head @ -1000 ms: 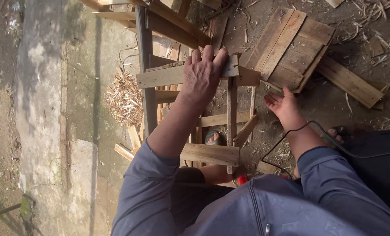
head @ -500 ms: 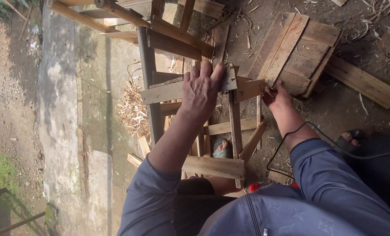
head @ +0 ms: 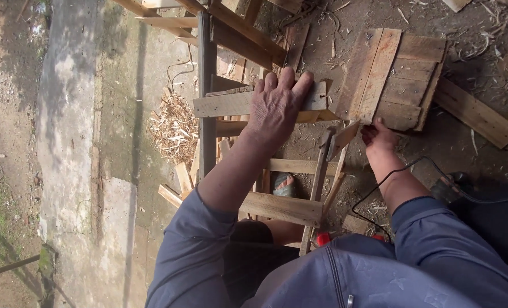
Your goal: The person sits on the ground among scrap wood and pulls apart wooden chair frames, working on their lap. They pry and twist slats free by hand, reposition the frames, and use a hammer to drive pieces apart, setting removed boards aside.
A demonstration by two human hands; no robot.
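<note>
L hand [head: 276,108] is pressing flat, fingers spread, on a pale plank [head: 231,104] lying across the top of a rough slat frame [head: 316,177] w/ dirt ground below; R hand [head: 378,137] is pinching shut on a short slat end [head: 345,134] just beside it. Plank's looking stiff, fairly light, splintery, prob. best taken mid-length w/ a full wrap grip, away from the ragged ends.

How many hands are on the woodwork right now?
2. The left hand lies flat on the top slat of the wooden frame; the right hand touches the pallet panel edge. None seems hidden.
</note>
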